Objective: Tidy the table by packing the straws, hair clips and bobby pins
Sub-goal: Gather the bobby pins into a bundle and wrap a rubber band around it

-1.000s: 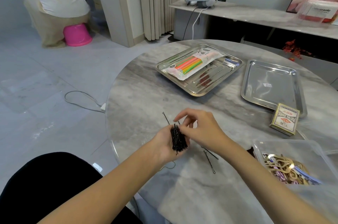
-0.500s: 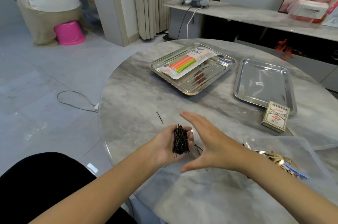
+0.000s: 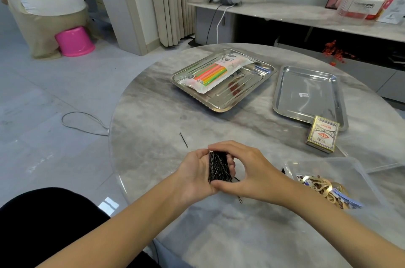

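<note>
Step in hand: gathering bobby pins. The pin bundle [image 3: 219, 167] lay in my left hand [image 3: 195, 176] near the counter's [image 3: 153, 114] front edge, fingers curled round it. My right hand [image 3: 249, 171] pinched its two ends. One stray pin [image 3: 183, 140] lay loose beyond; picking it up next would, I judged, need a fine fingertip pinch.

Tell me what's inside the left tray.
A straw pack lies across the tray, small blue items at its far corner. Anything beneath the pack is hidden; dark streaks beside it may be reflections.

The right hand [image 3: 247, 171] hides the far ends of the bobby pins [image 3: 219, 169]. Hair clips [image 3: 324, 189] near the right edge of the table [image 3: 153, 114] are a blurred tangle.
</note>
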`<state>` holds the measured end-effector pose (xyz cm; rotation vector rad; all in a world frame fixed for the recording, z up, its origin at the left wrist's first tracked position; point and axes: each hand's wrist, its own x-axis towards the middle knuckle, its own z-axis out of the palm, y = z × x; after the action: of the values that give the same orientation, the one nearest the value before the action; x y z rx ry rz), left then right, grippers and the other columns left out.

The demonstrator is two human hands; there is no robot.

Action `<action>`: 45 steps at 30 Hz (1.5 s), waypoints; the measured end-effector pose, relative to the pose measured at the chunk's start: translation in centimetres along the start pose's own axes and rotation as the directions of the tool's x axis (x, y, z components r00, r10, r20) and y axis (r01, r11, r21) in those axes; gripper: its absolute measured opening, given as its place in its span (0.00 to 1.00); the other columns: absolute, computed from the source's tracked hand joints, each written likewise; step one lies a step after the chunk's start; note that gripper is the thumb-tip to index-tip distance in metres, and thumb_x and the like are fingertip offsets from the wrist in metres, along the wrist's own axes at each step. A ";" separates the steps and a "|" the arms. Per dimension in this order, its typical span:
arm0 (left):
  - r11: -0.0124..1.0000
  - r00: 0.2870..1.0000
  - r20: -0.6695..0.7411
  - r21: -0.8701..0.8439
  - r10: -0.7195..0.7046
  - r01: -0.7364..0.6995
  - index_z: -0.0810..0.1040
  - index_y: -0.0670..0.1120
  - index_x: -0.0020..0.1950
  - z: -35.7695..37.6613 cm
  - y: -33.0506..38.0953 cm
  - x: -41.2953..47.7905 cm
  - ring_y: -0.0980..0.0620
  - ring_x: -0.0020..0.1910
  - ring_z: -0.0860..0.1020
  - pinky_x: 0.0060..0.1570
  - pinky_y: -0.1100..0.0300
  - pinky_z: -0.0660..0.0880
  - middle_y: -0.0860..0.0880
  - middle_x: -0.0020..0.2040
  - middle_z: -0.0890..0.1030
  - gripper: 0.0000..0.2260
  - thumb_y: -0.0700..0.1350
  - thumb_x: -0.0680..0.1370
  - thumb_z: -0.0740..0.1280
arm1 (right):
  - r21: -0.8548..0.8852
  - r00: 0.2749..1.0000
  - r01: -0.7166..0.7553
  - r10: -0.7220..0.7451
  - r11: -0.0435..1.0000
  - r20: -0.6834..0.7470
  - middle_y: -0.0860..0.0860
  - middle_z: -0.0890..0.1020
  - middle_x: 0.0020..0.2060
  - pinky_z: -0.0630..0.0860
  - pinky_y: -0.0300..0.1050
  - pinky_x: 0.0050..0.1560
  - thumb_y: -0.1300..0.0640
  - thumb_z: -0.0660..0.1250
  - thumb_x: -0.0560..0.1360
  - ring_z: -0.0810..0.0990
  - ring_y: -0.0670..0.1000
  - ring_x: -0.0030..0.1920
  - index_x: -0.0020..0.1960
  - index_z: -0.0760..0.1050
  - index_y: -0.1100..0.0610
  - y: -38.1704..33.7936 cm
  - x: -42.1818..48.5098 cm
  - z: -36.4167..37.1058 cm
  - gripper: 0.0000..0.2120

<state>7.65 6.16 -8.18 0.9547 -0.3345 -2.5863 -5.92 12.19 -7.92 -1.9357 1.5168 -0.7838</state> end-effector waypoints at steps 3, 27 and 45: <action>1.000 0.999 -0.032 -0.026 0.011 -0.012 0.79 0.38 0.31 -0.2 -0.1 0.1 0.49 0.28 0.74 0.34 0.59 0.74 0.44 0.32 0.74 0.25 0.44 0.78 0.50 | -0.002 1.000 -0.001 0.001 1.000 0.031 0.39 0.74 0.62 0.69 0.37 0.64 0.42 0.72 0.66 0.72 0.40 0.63 0.68 0.70 0.48 -0.2 0.0 0.2 0.32; 0.985 0.983 -0.183 -0.161 0.034 -0.064 0.68 0.44 0.35 -3.3 1.6 -0.6 0.57 0.13 0.60 0.12 0.70 0.54 0.52 0.20 0.63 0.15 0.45 0.80 0.51 | 0.031 0.929 -0.339 0.339 0.940 -0.150 0.47 0.81 0.53 0.72 0.29 0.45 0.56 0.67 0.76 0.79 0.42 0.45 0.54 0.80 0.54 1.7 4.7 0.9 0.09; 0.874 0.911 -0.354 -0.349 0.210 -0.337 0.72 0.40 0.38 -6.7 4.3 -1.0 0.51 0.20 0.76 0.22 0.68 0.74 0.45 0.28 0.76 0.18 0.45 0.82 0.49 | -0.399 0.843 -0.525 0.522 0.752 -0.128 0.58 0.75 0.46 0.64 0.45 0.35 0.66 0.61 0.76 0.74 0.59 0.44 0.37 0.68 0.59 -1.4 11.1 8.5 0.09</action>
<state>13.86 1.99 -11.13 1.0413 0.1394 -2.0857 3.34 2.20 -11.44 -1.6202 2.2385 -0.2192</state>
